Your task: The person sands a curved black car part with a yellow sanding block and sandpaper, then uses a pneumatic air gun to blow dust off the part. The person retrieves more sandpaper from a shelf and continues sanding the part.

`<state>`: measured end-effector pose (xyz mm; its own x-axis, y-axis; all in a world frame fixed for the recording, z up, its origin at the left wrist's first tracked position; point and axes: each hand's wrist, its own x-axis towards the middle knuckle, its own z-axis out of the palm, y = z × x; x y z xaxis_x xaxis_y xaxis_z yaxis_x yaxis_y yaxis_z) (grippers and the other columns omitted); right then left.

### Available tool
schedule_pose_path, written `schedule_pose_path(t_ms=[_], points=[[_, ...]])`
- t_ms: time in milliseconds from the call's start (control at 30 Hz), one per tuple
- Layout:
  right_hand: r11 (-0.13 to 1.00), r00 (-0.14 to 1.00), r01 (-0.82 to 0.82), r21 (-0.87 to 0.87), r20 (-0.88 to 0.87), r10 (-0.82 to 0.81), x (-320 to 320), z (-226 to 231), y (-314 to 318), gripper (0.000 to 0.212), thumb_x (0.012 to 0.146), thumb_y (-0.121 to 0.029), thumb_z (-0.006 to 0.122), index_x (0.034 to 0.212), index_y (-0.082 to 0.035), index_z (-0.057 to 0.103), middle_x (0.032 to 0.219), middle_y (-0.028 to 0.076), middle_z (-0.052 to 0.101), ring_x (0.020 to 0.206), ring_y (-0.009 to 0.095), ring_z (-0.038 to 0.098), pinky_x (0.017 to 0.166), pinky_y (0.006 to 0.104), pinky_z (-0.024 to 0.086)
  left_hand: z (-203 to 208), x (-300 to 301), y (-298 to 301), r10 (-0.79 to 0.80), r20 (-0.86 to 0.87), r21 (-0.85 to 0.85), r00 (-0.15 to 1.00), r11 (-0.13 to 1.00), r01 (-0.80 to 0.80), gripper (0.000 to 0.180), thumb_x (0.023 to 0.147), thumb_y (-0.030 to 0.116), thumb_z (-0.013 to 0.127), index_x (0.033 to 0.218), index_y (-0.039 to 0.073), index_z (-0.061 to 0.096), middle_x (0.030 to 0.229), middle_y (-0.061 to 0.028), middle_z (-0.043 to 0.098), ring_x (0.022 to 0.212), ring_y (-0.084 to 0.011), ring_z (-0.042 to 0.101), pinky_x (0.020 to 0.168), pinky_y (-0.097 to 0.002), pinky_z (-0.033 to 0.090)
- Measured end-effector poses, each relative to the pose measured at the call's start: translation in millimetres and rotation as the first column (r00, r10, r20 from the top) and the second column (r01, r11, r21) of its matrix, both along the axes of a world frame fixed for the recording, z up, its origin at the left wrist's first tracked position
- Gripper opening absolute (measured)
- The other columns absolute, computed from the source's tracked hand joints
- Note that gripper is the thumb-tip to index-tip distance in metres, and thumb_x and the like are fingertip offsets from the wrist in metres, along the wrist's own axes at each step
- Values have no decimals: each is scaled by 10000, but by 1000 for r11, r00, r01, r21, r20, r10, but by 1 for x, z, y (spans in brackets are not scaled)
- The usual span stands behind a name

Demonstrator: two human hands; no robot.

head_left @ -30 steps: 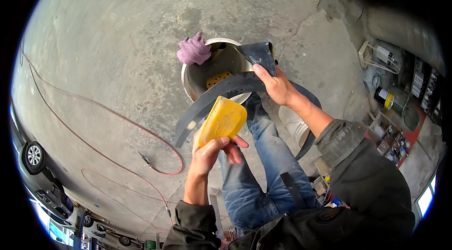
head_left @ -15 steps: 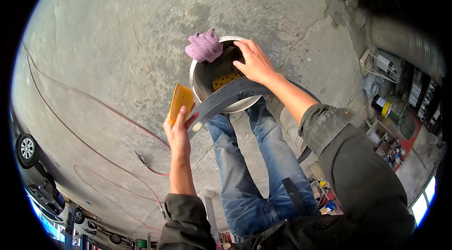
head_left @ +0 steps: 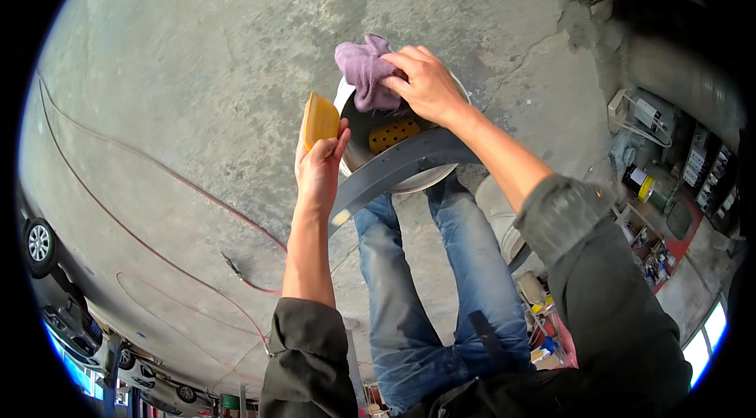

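Note:
My left hand (head_left: pixel 319 170) is closed around a flat yellow block (head_left: pixel 321 120), held upright left of a round bucket (head_left: pixel 344 103) with a pale rim. With my right hand (head_left: pixel 429 85) I pinch a mauve cloth (head_left: pixel 365 67) that hangs over the bucket's far left rim. A long curved dark grey trim strip (head_left: pixel 405 156) lies across the bucket's near side, its left end just below my left hand. Inside the bucket shows a yellow piece with holes (head_left: pixel 394 135), partly hidden by the strip.
Thin hoses (head_left: pixel 189 182) run over the concrete floor (head_left: pixel 236 48) at the left. A pale bucket (head_left: pixel 504 221) stands beside my right leg. Shelves with bottles and tools (head_left: pixel 646 245) line the right side. Parked cars (head_left: pixel 67 331) show at the far left.
My right hand has moved from the bucket's far rim left onto the cloth and grips it. The cloth now droops into the bucket. My left hand has risen with the yellow block, away from the strip.

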<state>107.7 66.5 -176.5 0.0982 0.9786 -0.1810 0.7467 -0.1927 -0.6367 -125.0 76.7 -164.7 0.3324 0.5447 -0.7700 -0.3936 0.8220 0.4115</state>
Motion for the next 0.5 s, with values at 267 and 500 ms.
schedule_pose_path(t_ms=[267, 500], points=[[843, 461, 407, -351, -718, -522, -48, 49, -33, 696, 830, -468, 708, 1255, -18, 391, 1107, 90, 526, 976, 152, 523, 865, 306, 452, 24, 69, -21, -403, -259, 371, 878, 798, 475, 632, 806, -13, 516, 1410, 21, 332, 1238, -89, 498, 1098, -182, 515, 907, -276, 428], [700, 434, 678, -222, -648, -626, -51, 45, -38, 508, 878, -408, 675, 1149, -7, 521, 1015, 74, 593, 907, 146, 557, 810, 297, 465, 42, 66, -20, -257, 55, 92, 965, 963, 252, 530, 952, 197, 561, 1399, -37, 397, 1153, -25, 571, 866, -63, 515, 803, -225, 439]])
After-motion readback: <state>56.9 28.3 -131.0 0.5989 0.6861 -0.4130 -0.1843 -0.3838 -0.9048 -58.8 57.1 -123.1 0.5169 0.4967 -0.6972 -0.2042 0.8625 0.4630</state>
